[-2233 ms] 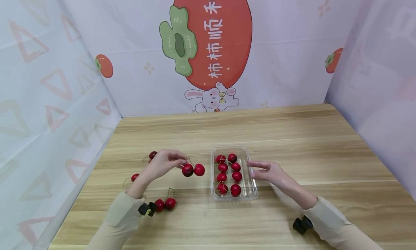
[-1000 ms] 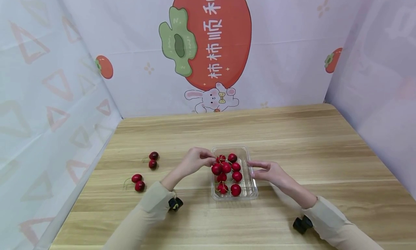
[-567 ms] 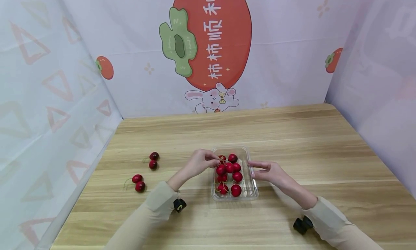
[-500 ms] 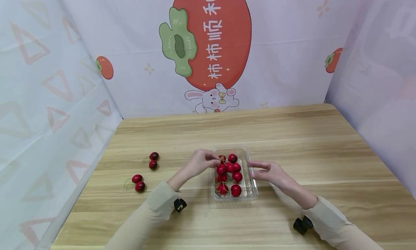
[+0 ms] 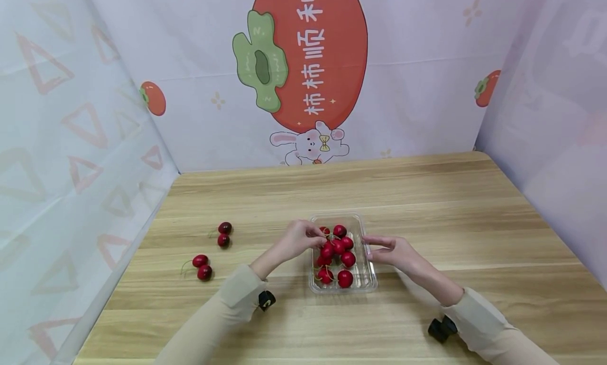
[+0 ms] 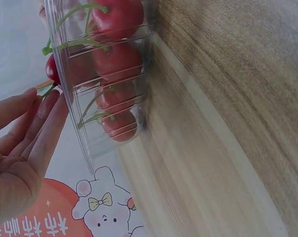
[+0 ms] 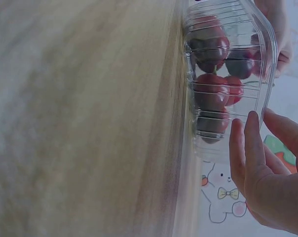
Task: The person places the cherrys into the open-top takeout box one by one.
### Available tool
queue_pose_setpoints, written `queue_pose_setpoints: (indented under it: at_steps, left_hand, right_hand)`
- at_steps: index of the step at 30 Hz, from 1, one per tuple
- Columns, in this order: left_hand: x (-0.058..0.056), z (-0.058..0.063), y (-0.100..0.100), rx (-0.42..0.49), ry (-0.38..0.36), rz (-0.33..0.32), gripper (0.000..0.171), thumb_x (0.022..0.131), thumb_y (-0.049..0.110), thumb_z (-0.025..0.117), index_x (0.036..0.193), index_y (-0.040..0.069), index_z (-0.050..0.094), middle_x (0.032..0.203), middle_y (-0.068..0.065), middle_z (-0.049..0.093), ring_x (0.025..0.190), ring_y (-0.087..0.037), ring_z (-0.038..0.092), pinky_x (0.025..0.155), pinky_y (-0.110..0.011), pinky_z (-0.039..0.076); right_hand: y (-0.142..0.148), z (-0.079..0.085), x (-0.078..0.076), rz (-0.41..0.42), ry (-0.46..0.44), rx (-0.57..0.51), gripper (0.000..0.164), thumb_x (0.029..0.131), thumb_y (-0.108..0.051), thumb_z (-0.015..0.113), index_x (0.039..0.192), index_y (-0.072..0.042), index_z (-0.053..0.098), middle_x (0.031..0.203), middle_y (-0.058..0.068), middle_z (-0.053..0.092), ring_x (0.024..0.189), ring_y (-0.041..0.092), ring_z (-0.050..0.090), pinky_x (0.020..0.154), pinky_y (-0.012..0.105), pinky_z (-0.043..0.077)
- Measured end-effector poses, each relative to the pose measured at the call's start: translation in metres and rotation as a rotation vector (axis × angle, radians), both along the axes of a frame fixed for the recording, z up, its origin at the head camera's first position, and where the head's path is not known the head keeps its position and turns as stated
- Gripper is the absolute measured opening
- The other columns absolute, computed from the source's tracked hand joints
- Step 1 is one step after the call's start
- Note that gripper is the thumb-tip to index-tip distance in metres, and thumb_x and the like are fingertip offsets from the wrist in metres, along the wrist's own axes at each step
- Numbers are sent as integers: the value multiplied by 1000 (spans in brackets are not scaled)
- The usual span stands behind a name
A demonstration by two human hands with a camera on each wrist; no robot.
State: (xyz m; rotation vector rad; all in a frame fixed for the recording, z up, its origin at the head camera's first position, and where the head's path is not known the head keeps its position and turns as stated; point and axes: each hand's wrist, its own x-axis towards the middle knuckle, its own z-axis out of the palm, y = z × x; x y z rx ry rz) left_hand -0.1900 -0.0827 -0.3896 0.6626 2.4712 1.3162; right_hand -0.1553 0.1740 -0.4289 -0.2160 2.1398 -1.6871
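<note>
In the head view my left hand [image 5: 301, 237] is over the left side of a clear plastic box [image 5: 369, 275]. It pinches the green stem of a pair of red cherries [image 5: 327, 250], which hang over other cherries [image 5: 345, 278] in the box. The left wrist view shows the stem [image 6: 47, 91] between thumb and fingertips, with part of one cherry [image 6: 52, 69] visible behind the rim. At the box's right wall, the right hand [image 5: 398, 252] touches the side with nearly straight fingers [image 7: 253, 143]. Some cherries beneath the held pair are partly hidden.
Two pairs of stemmed cherries lie on the wooden table at the left, a farther pair [image 5: 224, 234] and a nearer pair [image 5: 203, 267]. Patterned cloth [image 5: 417, 91] stands behind the table and along both sides.
My left hand has carried the cherry pair rightward from the table's left side to over the box, then shifted slightly toward the near side. The right hand has stayed in place.
</note>
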Motion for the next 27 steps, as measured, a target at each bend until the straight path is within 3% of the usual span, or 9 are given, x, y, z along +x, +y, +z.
queue_pose_setpoints:
  at_steps: [7, 12, 23, 27]
  left_hand:
    - [0, 0, 2, -26, 49, -24, 8, 81, 5, 62, 79, -3, 66, 76, -10, 65, 65, -14, 62, 59, -24, 52]
    - [-1, -1, 4, -59, 80, -43, 8, 80, 6, 63, 78, -2, 66, 75, -9, 65, 65, -19, 63, 56, -21, 51]
    - [-2, -2, 5, -119, 74, -56, 7, 79, 9, 66, 79, 2, 68, 74, -5, 66, 65, -15, 62, 55, -16, 47]
    - [-2, -3, 4, -118, 60, -64, 8, 79, 9, 65, 80, 2, 68, 74, -6, 66, 65, -20, 64, 54, -17, 47]
  right_hand:
    - [0, 0, 0, 1, -6, -6, 52, 81, -20, 64, 126, 1, 46, 128, 18, 45, 101, 21, 57, 95, 45, 36]
    - [0, 0, 0, 7, -1, -9, 51, 82, -19, 63, 126, 1, 46, 128, 18, 46, 101, 22, 57, 95, 44, 36]
    - [0, -1, -1, 11, 15, -10, 51, 81, -19, 64, 125, 0, 48, 128, 16, 47, 101, 22, 57, 94, 41, 38]
    - [0, -1, -1, 10, 16, -10, 51, 81, -19, 64, 125, 0, 48, 128, 16, 47, 102, 23, 57, 94, 40, 38]
